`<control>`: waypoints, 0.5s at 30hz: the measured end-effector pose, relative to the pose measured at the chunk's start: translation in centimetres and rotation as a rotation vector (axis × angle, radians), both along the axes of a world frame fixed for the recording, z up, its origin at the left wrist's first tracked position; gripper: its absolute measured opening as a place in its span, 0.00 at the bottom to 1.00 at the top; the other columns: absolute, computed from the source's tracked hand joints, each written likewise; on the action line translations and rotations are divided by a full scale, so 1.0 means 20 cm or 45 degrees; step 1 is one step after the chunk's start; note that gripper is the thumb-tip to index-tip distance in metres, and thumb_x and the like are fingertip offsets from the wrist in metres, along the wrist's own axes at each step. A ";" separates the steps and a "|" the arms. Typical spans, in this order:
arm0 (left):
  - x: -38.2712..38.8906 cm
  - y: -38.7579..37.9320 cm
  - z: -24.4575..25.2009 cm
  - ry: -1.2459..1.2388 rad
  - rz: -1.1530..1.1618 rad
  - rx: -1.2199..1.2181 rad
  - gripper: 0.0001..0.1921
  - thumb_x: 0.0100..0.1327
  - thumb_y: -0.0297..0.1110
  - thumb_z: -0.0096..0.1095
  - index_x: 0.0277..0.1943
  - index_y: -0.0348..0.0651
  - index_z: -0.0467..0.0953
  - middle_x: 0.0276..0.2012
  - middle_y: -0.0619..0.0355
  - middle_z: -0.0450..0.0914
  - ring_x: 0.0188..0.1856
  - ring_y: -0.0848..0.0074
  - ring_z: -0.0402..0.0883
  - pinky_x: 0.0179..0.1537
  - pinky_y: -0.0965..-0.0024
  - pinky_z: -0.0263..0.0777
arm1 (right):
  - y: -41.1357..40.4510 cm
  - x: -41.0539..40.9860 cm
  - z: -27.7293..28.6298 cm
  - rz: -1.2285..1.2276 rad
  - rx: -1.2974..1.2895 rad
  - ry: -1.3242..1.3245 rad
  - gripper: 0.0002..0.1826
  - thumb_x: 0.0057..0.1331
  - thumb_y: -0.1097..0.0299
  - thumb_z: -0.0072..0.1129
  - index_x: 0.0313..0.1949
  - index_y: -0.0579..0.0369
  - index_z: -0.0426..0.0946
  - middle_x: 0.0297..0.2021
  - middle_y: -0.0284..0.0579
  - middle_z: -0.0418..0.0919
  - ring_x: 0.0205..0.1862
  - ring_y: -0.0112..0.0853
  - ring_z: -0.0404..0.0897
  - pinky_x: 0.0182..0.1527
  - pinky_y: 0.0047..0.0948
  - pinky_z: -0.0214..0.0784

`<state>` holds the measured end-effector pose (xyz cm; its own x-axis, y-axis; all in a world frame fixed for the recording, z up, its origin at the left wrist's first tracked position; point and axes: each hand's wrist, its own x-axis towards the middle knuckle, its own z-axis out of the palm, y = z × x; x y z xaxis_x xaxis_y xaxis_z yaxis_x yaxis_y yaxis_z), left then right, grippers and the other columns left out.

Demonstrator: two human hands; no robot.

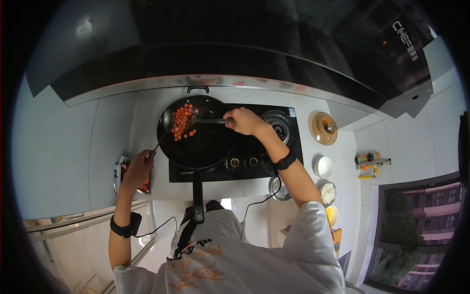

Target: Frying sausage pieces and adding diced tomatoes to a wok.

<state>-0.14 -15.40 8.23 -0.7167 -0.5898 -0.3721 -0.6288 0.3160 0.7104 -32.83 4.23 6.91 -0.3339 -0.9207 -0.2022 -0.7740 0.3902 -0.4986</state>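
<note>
A black wok [205, 147] sits over the left side of a black gas cooktop [293, 154]. Diced orange-red pieces, probably carrot or sausage, [180, 121] are heaped in its upper left part. My left hand [139, 169], left of the wok, grips the handle of a metal ladle [168, 119] whose bowl rests at the left edge of the pieces. Reaching in from the right, my right hand [244, 121] is closed on the handle of a spatula [205, 121]; its blade touches the pieces from the right. The wok's long handle points towards my body.
Right of the cooktop stand a glass lid [323, 128], a white bowl [323, 167], a bowl of white rice-like food [328, 193] and a bowl with yellow contents [332, 216]. Packages [145, 185] lie left. A range hood [220, 58] overhangs the back; cables hang from both wristbands.
</note>
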 end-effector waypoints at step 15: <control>0.18 0.14 0.09 0.178 -0.340 -0.415 0.17 0.58 0.25 0.58 0.51 0.34 0.75 0.29 0.45 0.80 0.31 0.58 0.80 0.37 0.64 0.71 | 0.01 0.02 0.00 -0.081 -0.014 -0.050 0.14 0.60 0.68 0.60 0.46 0.58 0.79 0.40 0.57 0.81 0.47 0.48 0.79 0.52 0.41 0.71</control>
<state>3.54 -12.53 10.05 -0.8900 -0.4477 -0.0861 -0.4000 0.6760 0.6190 -32.36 4.33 6.84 -0.3836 -0.9001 -0.2065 -0.7277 0.4323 -0.5325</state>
